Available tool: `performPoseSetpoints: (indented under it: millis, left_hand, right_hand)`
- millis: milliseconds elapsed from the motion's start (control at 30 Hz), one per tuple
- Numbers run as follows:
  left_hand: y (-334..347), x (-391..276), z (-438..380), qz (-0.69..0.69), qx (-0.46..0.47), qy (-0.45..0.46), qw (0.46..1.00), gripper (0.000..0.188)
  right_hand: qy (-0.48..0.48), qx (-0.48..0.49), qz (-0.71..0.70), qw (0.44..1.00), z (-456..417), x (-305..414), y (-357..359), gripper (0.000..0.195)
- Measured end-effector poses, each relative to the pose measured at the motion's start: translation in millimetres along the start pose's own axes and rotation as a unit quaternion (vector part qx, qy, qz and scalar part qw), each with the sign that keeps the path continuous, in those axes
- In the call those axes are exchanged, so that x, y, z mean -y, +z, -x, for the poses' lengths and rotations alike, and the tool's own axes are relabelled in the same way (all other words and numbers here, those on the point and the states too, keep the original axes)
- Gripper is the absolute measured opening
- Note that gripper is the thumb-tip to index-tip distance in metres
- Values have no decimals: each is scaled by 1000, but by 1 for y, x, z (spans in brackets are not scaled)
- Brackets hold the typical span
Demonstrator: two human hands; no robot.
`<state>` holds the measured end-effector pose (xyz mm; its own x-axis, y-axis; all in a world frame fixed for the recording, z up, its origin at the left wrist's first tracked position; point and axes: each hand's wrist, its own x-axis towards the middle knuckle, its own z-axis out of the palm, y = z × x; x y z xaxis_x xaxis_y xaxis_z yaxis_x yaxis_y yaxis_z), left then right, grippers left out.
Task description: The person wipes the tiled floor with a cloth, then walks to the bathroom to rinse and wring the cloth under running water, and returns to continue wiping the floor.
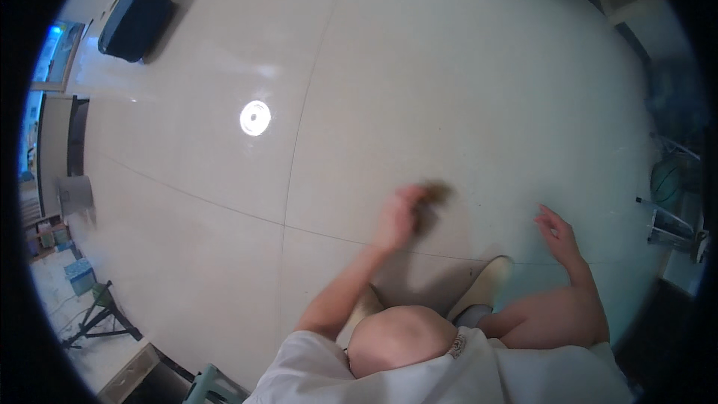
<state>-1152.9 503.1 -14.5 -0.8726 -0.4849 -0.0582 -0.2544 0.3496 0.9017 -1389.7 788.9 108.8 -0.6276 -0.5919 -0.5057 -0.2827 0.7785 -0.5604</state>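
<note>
My left hand (399, 216) reaches out above the pale tiled floor (359, 123). It is blurred by motion. At its fingertips is a small brown object (438, 193), too smeared to name, which the hand seems to grip. Farther right, my right hand (555, 231) hangs near my right knee with its fingers loosely apart, and nothing shows in it. My bent knee (404, 336) and a light-coloured shoe (487, 280) lie below and between the two hands.
A dark blue padded stool (136, 22) stands at the upper left. Along the left side are a grey bin (76, 195), a blue box (80, 276) and a black metal stand (104, 320). A pale green plastic stool (210, 386) is beside me. At right sits a green ball (666, 178).
</note>
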Motion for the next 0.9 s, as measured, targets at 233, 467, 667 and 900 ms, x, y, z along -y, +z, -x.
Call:
performPoseSetpoints:
  millis: [233,467,667,900]
  left_hand:
    - [-130,75,-69,-263,-347,-102,894,45]
    - [133,-19,-119,-73,27,251,965,27]
    - [148,-158,-132,34,321,230,918,49]
    - [-56,-184,-219,-300,169,-34,938,44]
  right_hand:
    - [139,-66,58,986,8,-141,-7,55]
    - [217,-2,190,958,-91,-148,-61,112]
    - [175,7,236,956,-76,-175,-74,136]
    - [195,-9,245,950,-79,-178,-47,136]
